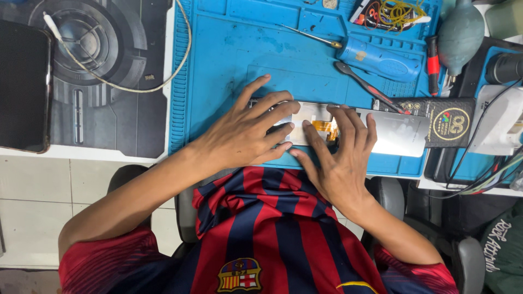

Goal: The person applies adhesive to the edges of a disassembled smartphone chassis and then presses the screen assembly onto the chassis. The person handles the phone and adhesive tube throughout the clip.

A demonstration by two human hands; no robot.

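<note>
Both hands work flat on a thin phone display panel that lies lengthwise on the blue work mat, at the mat's near edge, directly in front of the person.

The left hand is spread, palm down, with its fingers fanned toward 2 o'clock. It covers the panel's left end and presses it to the mat; this pressure appears to keep the panel from sliding. The right hand is likewise spread, with its fingertips set down just beside an orange flex ribbon at the panel's middle. Neither hand pinches or lifts anything; both rest in contact with the panel. The reflective right half of the panel is uncovered and extends toward 3 o'clock.

At 3 o'clock, touching the panel's far end, lies a black packet with a gold ring print. At 1 o'clock, well within reach of the right hand, lie a blue-handled screwdriver and a slim black-and-red tool, both angled toward the panel. A grey-green air blower bulb sits further out at 2 o'clock.

At 10 o'clock, off the mat, a white cable curves over a dark printed pad. A dark tablet lies at the table's left edge, at 9 o'clock.
</note>
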